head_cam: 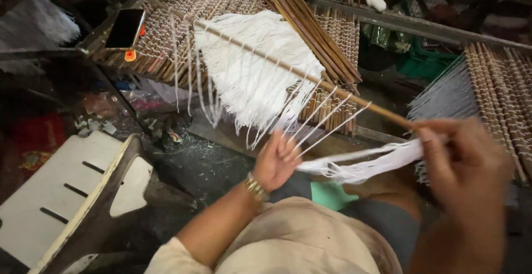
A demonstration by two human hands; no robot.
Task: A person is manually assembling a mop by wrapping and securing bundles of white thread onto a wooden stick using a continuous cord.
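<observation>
Nearest to us, at the lower right of the frame, our right hand point(465, 168) is raised and blurred; its fingers are curled closed on the near end of a long wooden stick point(310, 77) and on a bundle of white threads point(366, 166) that trails leftward from it. Our left hand point(275, 160), near the bottom centre with a metal wristband point(256, 188) at the wrist, is half open — palm turned up, fingers loosely spread — and it touches the loose end of that bundle without gripping it, as far as we can tell.

From the stick, which runs diagonally up toward the upper left, a thick white fringe point(249, 69) hangs down, with several single strands stretching toward the left hand. Behind it lies a rack of brown sticks point(332, 30) (a second rack shows at the right edge). A phone point(124, 28) rests at the upper left — and a white plastic stool point(61, 196) fills the lower left.
</observation>
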